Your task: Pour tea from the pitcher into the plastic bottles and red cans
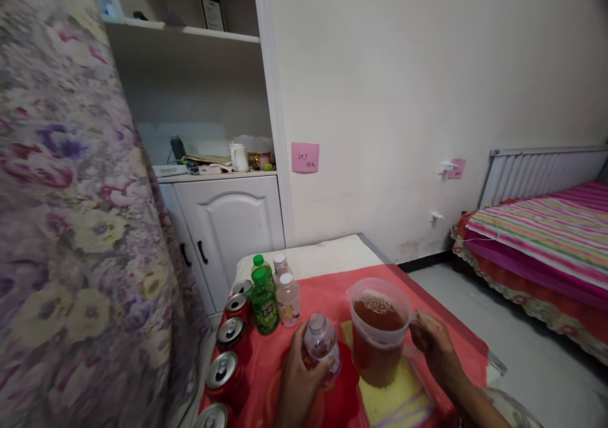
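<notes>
Clear bottle, uncapped, long axis near upright, stood within the curled fingers of the left hand. Immediately right was the pitcher of brown liquid, its handle clasped by the right hand, the farther one from the bottle. Beyond, on the table, stood a green bottle.
</notes>
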The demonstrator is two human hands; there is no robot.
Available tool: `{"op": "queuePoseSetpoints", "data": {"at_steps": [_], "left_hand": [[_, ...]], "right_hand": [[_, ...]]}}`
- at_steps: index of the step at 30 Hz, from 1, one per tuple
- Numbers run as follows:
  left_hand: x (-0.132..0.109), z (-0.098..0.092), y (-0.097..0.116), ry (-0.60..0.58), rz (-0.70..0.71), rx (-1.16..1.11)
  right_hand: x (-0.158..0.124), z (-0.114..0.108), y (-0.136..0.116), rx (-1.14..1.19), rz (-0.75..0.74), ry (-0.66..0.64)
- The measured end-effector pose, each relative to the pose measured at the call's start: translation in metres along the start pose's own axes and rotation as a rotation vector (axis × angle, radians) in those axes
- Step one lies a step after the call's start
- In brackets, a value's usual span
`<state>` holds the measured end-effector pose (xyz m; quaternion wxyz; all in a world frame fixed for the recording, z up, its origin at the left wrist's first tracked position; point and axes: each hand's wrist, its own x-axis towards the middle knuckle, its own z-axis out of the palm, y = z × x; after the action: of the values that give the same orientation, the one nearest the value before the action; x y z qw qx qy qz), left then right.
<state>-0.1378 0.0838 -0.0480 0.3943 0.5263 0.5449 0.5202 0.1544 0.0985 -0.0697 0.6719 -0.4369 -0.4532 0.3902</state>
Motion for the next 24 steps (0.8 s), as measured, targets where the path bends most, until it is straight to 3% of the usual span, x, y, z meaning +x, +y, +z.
{"op": "queuePoseSetpoints", "data": {"at_steps": [14, 18, 20, 24], "left_hand": [[0.001, 0.003, 0.0, -0.023, -0.027, -0.018], [-0.004, 0.002, 0.006, -0.034, -0.033, -0.045], [-0.006, 0.002, 0.008, -0.035, -0.027, -0.049], [-0.008, 0.001, 0.007, -0.037, -0.004, -0.071]], "right_hand": [[-0.001, -0.003, 0.001, -0.044, 0.0, -0.015], [-0.007, -0.013, -0.004, -0.081, 0.009, -0.039], [-0.013, -0.025, -0.006, -0.113, 0.043, 0.006], [-0.04, -0.052, -0.01, -0.194, 0.078, 0.269]]}}
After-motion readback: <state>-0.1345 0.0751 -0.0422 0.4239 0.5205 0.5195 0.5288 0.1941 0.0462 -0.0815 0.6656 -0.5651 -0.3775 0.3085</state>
